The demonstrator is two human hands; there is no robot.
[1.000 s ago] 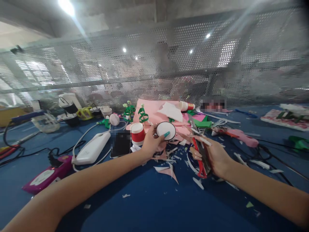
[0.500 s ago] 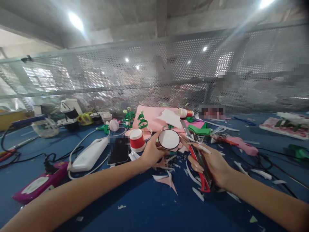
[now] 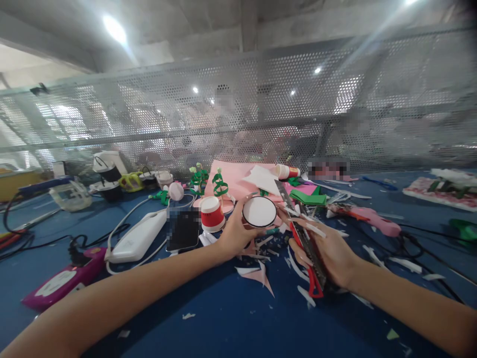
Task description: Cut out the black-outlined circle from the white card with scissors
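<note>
My left hand (image 3: 238, 228) grips a round white disc with a black rim (image 3: 260, 211), fingers and thumb around its left side. What lies beneath the disc is hidden. My right hand (image 3: 326, 253) is closed around a red-handled tool (image 3: 316, 286) with a long grey metal strip (image 3: 285, 195) pointing up and left; its exact kind is unclear. The right fingertips are close to the disc's right edge; whether they touch it, I cannot tell. A red and white paper cup (image 3: 212, 215) stands upside down left of my left hand. Below the disc lie pink and white paper scraps (image 3: 257, 276).
Left are a phone (image 3: 182, 231), a white power bank (image 3: 139, 237) and a purple power strip (image 3: 65, 278). Green spiral paper plants (image 3: 219, 183) and pink sheets (image 3: 227, 171) stand behind. A pink glue gun (image 3: 376, 220) with a cord lies right. A perforated metal screen (image 3: 167, 124) borders the table.
The metal strip now shows extending farther up and left beyond my right hand. The disc has shifted slightly left and up. Both hands keep their holds.
</note>
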